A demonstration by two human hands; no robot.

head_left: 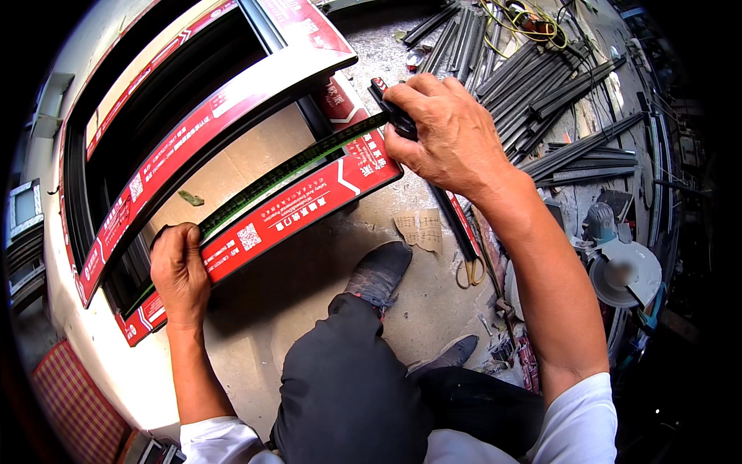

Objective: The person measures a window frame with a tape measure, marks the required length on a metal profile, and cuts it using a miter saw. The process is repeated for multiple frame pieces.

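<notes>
A window frame point(290, 203) with red and white protective film on its bars lies in front of me, and a second frame point(232, 100) with the same film rests beyond it. Along the near bar runs the dark, green-edged blade point(294, 164) of a tape measure, stretched between my hands. My right hand point(448, 127) is closed round its black case point(396, 112) above the bar's right end. My left hand point(181, 267) is closed at the blade's other end, knuckles against the frame's left part. The blade's tip is hidden under those fingers.
Cut dark metal profiles point(533, 85) lie heaped on the floor at the right, near a yellow cable point(553, 35). A round-disc machine point(626, 272) stands at far right. Scissors point(470, 272) and a torn paper piece point(419, 230) lie near my shoe point(379, 271).
</notes>
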